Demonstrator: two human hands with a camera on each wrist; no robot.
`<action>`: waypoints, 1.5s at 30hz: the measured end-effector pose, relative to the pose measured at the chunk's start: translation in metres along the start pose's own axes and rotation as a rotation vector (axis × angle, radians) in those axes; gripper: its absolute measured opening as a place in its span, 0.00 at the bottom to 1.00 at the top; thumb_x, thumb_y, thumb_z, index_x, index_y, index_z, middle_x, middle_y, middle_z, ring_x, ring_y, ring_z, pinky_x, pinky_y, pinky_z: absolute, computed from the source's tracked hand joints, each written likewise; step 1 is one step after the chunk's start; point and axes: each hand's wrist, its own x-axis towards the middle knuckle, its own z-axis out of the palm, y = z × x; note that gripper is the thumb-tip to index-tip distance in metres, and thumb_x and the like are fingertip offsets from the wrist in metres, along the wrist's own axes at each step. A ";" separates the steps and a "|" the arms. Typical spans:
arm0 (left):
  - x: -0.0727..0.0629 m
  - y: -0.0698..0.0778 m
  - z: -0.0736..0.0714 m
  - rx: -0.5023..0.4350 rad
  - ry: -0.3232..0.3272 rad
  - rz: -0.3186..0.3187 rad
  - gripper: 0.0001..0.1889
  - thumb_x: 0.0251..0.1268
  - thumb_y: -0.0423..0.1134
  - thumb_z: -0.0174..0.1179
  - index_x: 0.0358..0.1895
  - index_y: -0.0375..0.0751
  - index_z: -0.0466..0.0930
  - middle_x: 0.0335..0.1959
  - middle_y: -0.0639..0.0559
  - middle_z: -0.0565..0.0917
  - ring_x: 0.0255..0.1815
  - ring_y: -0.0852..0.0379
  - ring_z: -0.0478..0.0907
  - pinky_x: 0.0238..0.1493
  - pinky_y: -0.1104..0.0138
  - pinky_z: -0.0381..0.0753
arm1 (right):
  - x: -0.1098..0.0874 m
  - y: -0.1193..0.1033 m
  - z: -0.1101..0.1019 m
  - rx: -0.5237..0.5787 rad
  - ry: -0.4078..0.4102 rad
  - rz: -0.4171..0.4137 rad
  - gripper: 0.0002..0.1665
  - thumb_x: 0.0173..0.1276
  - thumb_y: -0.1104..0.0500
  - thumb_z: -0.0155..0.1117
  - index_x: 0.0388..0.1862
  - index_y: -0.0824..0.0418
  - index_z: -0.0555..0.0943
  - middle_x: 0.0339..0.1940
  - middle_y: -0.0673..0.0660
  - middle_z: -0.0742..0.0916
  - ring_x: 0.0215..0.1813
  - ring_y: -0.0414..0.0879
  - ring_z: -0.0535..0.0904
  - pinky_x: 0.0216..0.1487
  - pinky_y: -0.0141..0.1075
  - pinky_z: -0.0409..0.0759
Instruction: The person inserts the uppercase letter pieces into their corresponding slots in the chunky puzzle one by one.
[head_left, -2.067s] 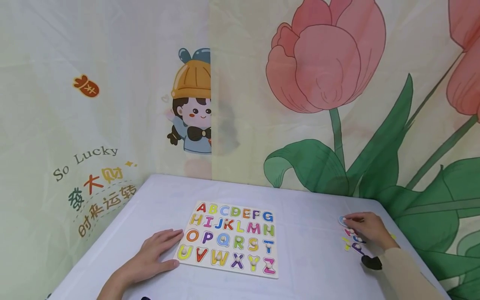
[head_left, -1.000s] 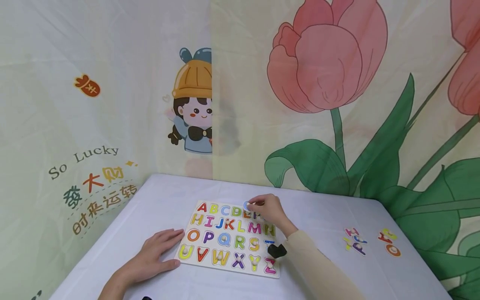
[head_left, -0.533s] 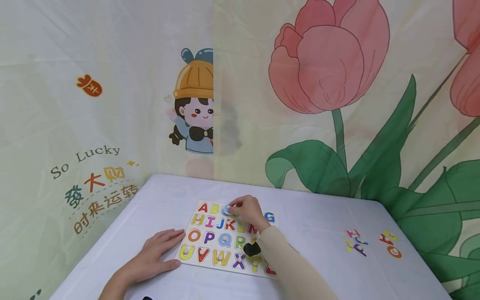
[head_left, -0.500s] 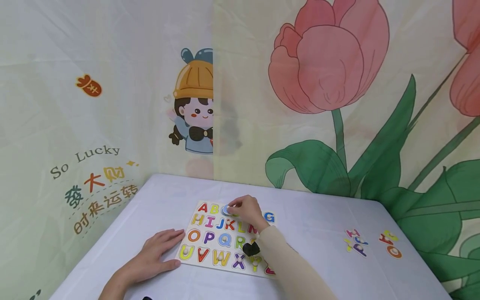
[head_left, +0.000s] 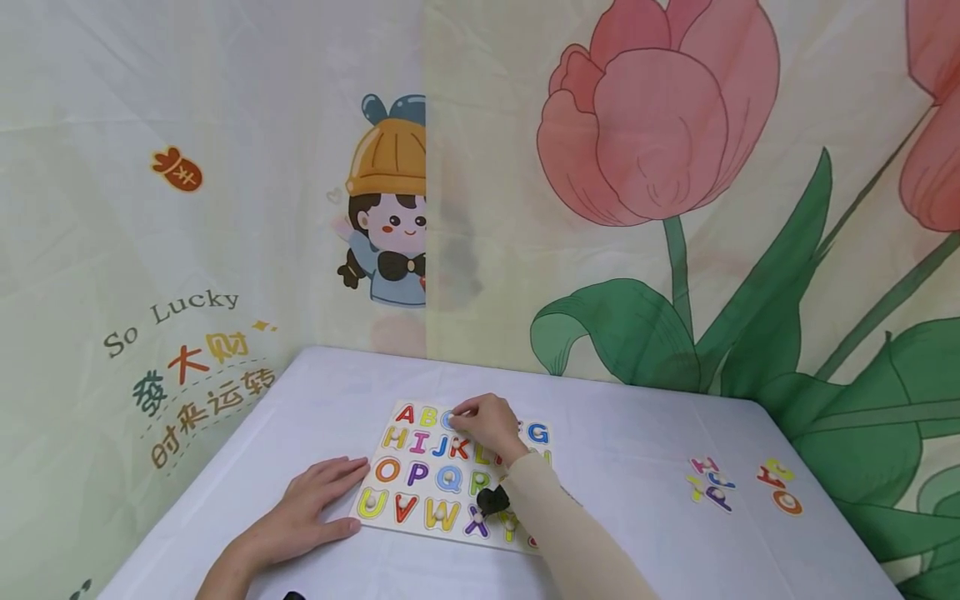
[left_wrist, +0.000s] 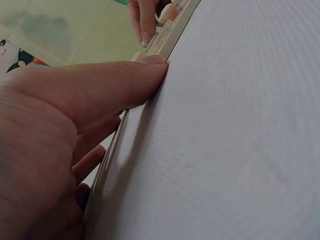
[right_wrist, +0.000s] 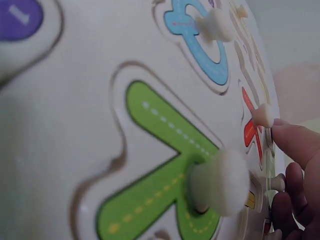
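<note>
A flat wooden alphabet puzzle board (head_left: 422, 525) with coloured letters, many with knobs, lies on the white table. My left hand (head_left: 303, 504) rests by its left edge, fingers extended; in the left wrist view the thumb (left_wrist: 125, 82) lies against the board's side. My right hand (head_left: 487, 421) reaches over the top row and pinches the light blue letter C piece (head_left: 447, 419) at its place beside the B. Most of that piece is hidden by the fingers. The right wrist view shows the green R (right_wrist: 160, 120) close up, with the red K (right_wrist: 250, 130) near my thumb (right_wrist: 297, 145).
Two small clusters of loose letter pieces lie on the table at right, among them a purple P (head_left: 718, 498) and an orange O (head_left: 787, 502). A printed cloth backdrop (head_left: 480, 333) stands behind the table. My right forearm covers the board's lower right.
My right hand has carried the light blue C from the loose pieces at right across to the board's top row, and its fingers now sit slightly lower over the slot. The left hand stays put.
</note>
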 end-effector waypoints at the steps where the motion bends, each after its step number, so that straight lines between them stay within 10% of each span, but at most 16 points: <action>1: 0.000 0.000 0.001 0.010 0.017 0.019 0.41 0.64 0.61 0.72 0.77 0.48 0.75 0.77 0.51 0.75 0.78 0.38 0.64 0.76 0.39 0.56 | 0.001 0.000 0.001 -0.009 0.005 -0.002 0.07 0.68 0.46 0.78 0.40 0.47 0.94 0.28 0.44 0.85 0.34 0.42 0.78 0.38 0.39 0.72; 17: 0.001 0.004 -0.005 -0.020 -0.045 -0.048 0.42 0.64 0.63 0.70 0.79 0.49 0.73 0.79 0.52 0.72 0.80 0.37 0.61 0.72 0.31 0.57 | -0.001 0.001 0.000 -0.006 -0.012 -0.023 0.09 0.69 0.48 0.78 0.44 0.47 0.93 0.30 0.46 0.84 0.37 0.44 0.77 0.51 0.51 0.73; 23: 0.000 0.003 -0.003 -0.015 -0.036 -0.032 0.42 0.65 0.63 0.70 0.78 0.48 0.73 0.78 0.49 0.73 0.79 0.35 0.63 0.71 0.31 0.57 | -0.004 0.009 -0.017 0.049 -0.117 -0.138 0.14 0.70 0.52 0.77 0.53 0.52 0.92 0.36 0.47 0.86 0.39 0.43 0.78 0.42 0.39 0.77; 32: 0.001 0.003 -0.004 -0.017 -0.038 -0.032 0.42 0.65 0.63 0.70 0.78 0.48 0.73 0.78 0.51 0.73 0.80 0.36 0.62 0.72 0.33 0.57 | -0.029 0.025 -0.087 -0.004 -0.138 -0.252 0.14 0.70 0.56 0.77 0.53 0.54 0.92 0.44 0.48 0.88 0.46 0.44 0.80 0.49 0.39 0.81; 45: 0.001 0.002 -0.001 -0.012 -0.007 -0.013 0.41 0.64 0.62 0.70 0.78 0.48 0.74 0.78 0.51 0.74 0.79 0.37 0.63 0.70 0.37 0.57 | -0.097 0.132 -0.215 -0.180 0.134 -0.172 0.14 0.68 0.56 0.79 0.51 0.59 0.91 0.47 0.53 0.91 0.47 0.49 0.83 0.47 0.38 0.84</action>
